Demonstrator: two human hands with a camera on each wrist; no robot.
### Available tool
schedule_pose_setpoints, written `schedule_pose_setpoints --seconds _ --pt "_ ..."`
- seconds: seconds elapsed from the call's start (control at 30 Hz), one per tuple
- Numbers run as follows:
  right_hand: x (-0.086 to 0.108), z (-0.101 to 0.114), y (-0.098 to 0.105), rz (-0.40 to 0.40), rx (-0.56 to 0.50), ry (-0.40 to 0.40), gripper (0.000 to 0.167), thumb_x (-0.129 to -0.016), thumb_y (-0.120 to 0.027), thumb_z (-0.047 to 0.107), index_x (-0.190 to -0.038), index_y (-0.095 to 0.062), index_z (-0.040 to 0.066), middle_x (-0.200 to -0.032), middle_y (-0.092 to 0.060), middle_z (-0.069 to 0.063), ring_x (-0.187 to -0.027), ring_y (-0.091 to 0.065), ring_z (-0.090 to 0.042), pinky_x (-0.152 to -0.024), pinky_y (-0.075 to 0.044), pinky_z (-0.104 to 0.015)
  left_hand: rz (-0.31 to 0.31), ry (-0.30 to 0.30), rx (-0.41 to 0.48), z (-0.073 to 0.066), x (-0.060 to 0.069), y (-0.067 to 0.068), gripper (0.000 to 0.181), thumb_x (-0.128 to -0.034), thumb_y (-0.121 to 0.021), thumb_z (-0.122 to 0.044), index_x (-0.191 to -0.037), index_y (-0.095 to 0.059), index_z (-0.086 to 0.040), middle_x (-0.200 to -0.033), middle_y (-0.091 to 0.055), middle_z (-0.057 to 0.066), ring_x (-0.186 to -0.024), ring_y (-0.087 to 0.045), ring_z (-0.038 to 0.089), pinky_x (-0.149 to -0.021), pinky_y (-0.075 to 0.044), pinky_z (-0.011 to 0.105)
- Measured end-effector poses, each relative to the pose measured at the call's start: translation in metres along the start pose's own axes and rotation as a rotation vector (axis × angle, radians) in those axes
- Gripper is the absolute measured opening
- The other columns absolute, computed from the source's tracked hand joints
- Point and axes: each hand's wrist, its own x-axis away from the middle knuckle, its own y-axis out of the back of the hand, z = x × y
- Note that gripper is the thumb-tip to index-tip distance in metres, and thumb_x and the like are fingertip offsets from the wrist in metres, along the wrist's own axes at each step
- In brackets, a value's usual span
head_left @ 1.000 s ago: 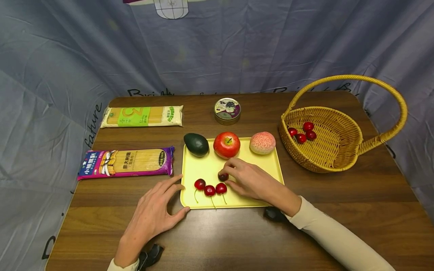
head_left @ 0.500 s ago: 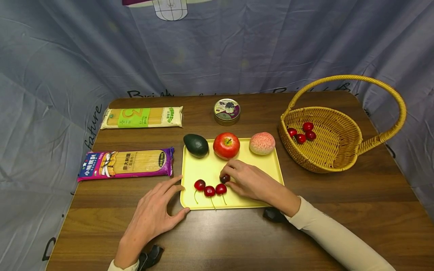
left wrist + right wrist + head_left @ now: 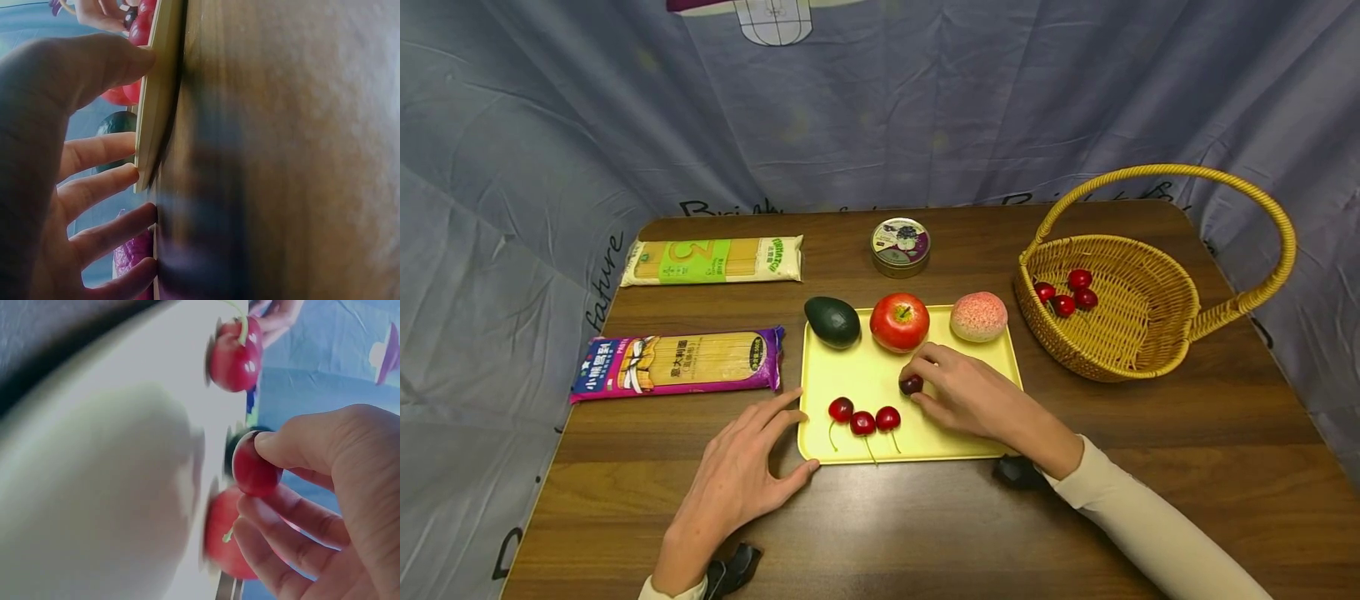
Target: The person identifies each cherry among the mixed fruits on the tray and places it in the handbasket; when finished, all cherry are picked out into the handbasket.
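My right hand (image 3: 966, 392) pinches a dark red cherry (image 3: 256, 465) between thumb and fingers, over the right half of the yellow tray (image 3: 842, 371). Three more cherries (image 3: 862, 423) with green stems lie near the tray's front edge, left of that hand. With fingers spread, my left hand (image 3: 737, 458) rests at the tray's left side; in the left wrist view its thumb and some fingertips touch the rim. Along the back of the tray sit an avocado (image 3: 832, 322), a red apple (image 3: 900, 322) and a peach (image 3: 979, 317).
A wicker basket (image 3: 1150, 350) with a tall handle stands on the right, holding several cherries (image 3: 1063, 305). Two pasta packs, one green (image 3: 715, 260) and one purple (image 3: 677, 364), lie on the left. A round tin (image 3: 900, 247) stands behind the tray.
My right hand has shifted slightly right with the cherry, away from the three cherries on the tray. The left hand has stayed in place.
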Motion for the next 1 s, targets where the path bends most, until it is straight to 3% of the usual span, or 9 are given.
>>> schedule_pose_setpoints --seconds 0.53,1.0 --pt "0.014 -0.014 0.033 -0.158 0.031 -0.028 0.029 -0.088 -0.089 0.012 -0.113 -0.073 0.012 -0.108 -0.066 -0.004 -0.082 -0.066 -0.017 -0.066 -0.060 -0.032 0.010 0.005 -0.008 -0.001 -0.001 0.001 0.059 -0.0844 -0.085 -0.057 -0.128 -0.073 -0.019 -0.159 -0.055 -0.003 -0.133 -0.062 0.025 -0.099 -0.059 0.052" --pt "0.027 -0.032 0.057 -0.259 0.094 -0.063 0.038 -0.080 -0.090 0.002 -0.113 -0.072 0.007 -0.108 -0.066 -0.009 -0.087 -0.068 -0.022 -0.070 -0.062 -0.039 -0.002 -0.001 -0.015 0.000 -0.001 0.000 0.058 -0.0833 -0.087 -0.055 -0.126 -0.074 -0.017 -0.158 -0.057 -0.002 -0.134 -0.062 0.028 -0.098 -0.059 0.055"
